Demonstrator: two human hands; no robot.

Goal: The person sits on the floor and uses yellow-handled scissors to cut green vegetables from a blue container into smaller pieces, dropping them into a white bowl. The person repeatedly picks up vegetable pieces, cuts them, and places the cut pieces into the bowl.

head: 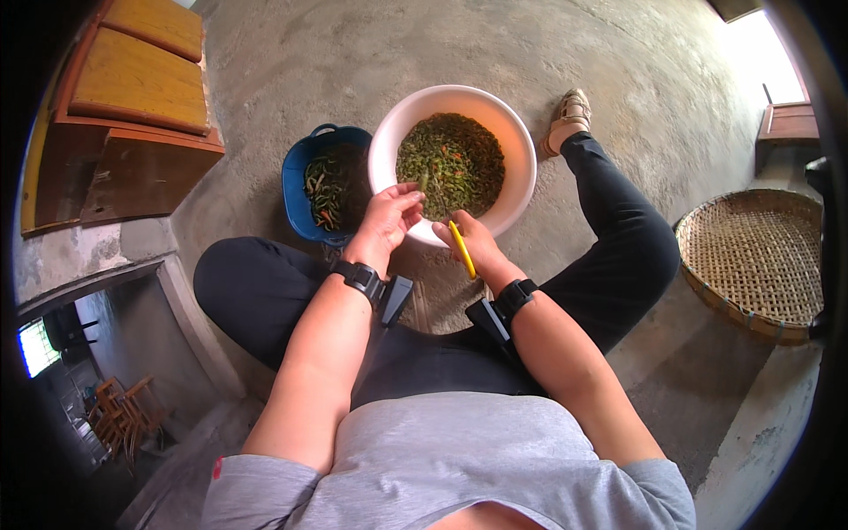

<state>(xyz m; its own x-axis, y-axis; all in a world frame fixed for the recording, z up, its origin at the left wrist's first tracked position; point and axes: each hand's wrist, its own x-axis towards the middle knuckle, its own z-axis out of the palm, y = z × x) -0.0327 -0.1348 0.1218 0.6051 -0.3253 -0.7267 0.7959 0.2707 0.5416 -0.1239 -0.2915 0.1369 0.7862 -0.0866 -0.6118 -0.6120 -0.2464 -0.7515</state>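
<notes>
In my left hand (392,215) a green chili pepper (423,180) is pinched between thumb and fingers, over a large white plastic basin (521,159). Cut green chili peppers (457,142), with some orange-red bits, cover the basin's bottom. My right hand (476,240) grips scissors by their yellow handle (462,249) at the basin's near rim. The scissor blades are thin and blurred, pointing towards the pepper. Left of the basin stands a blue plastic tub (292,193) holding whole green chili peppers (324,189) and a few orange ones.
My bent legs flank the basin, with my shoe (571,111) beyond its right side. A round woven bamboo tray (755,255) lies on the right. Wooden cabinet (142,86) stands at upper left, above a doorway with wooden chairs (122,414). The floor (318,59) is rough concrete.
</notes>
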